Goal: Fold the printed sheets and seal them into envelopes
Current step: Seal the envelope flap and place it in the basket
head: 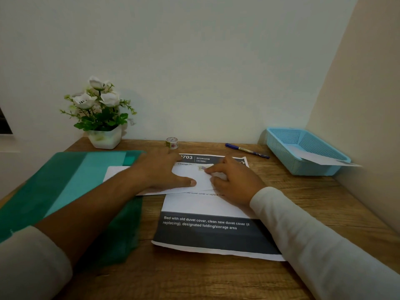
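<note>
Left hand [160,172]: lay flat and released, palm pinning the white envelope [194,180] to the tabletop [303,202].
Envelope: rested across a printed sheet [205,226], between both hands.
Right hand [229,180]: fingertips pressed a small patterned sticker [202,168] on the flap, grasping nothing.
Sealing, judged: firm rubbing outward from the sticker, with the left palm steady, would likely hold the flap shut.
Blue basket [281,146]: beyond the right hand, held one envelope-like paper [320,158] overhanging its rim.

head-worn wide view, facing forward and down, seemingly close over desk [303,204]
</note>
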